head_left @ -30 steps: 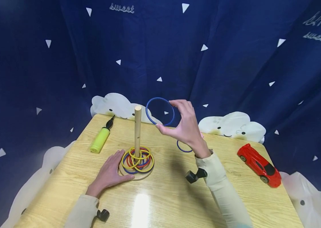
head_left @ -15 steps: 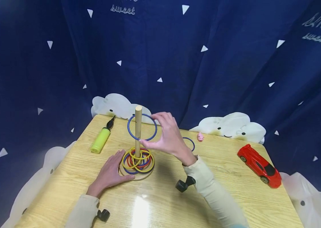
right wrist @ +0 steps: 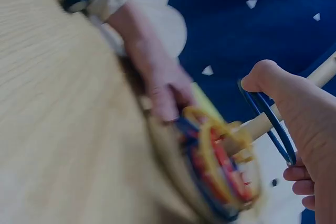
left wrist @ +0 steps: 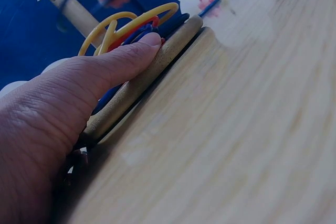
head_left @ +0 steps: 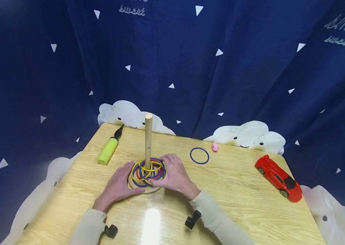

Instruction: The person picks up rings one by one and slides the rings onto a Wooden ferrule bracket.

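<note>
A wooden ring-toss stand has an upright peg (head_left: 148, 139) on a round base (left wrist: 176, 48). Several yellow, red and blue rings (left wrist: 168, 10) lie loosely stacked round the peg's foot. My left hand (head_left: 118, 182) grips the base's left side, its thumb over the top edge in the left wrist view. With thumb and fingertips my right hand (head_left: 175, 175) pinches a blue ring (right wrist: 287, 142), which encircles the peg. In the head view this ring is low, overlapping the stack; the right wrist view shows it tilted, with peg passing through it.
Behind and right of the stand, another blue ring (head_left: 199, 163) lies on the wooden table (head_left: 239, 204), near a small pink pig toy (head_left: 215, 147). A yellow-green hand pump (head_left: 108, 150) lies at the left, a red toy car (head_left: 277, 178) at the right. Dark blue curtain (head_left: 172, 51) hangs behind.
My right hand has carried the blue ring left and over the peg's top, then down toward the stack. The left hand stays on the base.
</note>
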A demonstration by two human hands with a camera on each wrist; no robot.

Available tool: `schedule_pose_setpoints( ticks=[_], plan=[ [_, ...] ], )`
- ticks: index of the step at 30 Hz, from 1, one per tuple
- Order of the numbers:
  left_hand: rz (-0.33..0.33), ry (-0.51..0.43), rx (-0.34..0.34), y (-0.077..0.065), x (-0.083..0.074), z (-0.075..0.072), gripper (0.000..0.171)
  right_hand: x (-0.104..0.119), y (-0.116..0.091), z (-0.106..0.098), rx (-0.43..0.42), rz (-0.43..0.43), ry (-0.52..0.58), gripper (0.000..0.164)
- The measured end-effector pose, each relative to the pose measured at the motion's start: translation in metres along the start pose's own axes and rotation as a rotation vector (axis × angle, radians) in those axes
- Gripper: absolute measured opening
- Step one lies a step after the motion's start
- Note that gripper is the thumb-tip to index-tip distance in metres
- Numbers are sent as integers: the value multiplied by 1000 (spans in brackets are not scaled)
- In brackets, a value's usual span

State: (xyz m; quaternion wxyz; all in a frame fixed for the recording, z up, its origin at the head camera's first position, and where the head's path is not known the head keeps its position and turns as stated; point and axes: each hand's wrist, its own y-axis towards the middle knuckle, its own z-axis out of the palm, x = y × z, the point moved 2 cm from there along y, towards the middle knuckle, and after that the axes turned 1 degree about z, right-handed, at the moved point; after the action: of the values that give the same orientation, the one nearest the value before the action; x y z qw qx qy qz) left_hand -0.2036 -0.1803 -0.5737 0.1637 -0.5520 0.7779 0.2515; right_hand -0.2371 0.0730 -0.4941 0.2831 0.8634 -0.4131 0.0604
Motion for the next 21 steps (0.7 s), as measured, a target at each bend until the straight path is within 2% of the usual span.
schedule_pose_setpoints(
  ticks=[5, 8, 13, 21],
  plan=[
    [1, -5, -4, -1, 1, 1, 129, -9, -17, 23, 25, 9, -42, 89],
    [-8, 2, 2, -1, 2, 2, 131, -14, -26, 28, 25, 42, -5, 92],
    [-18, 3, 13, -1, 2, 2, 133, -33, -40, 26, -33, 130, 70, 91],
    [-17, -2, 12, 0, 1, 2, 132, -93, -56, 10, -176, 289, 52, 83]
  ],
)
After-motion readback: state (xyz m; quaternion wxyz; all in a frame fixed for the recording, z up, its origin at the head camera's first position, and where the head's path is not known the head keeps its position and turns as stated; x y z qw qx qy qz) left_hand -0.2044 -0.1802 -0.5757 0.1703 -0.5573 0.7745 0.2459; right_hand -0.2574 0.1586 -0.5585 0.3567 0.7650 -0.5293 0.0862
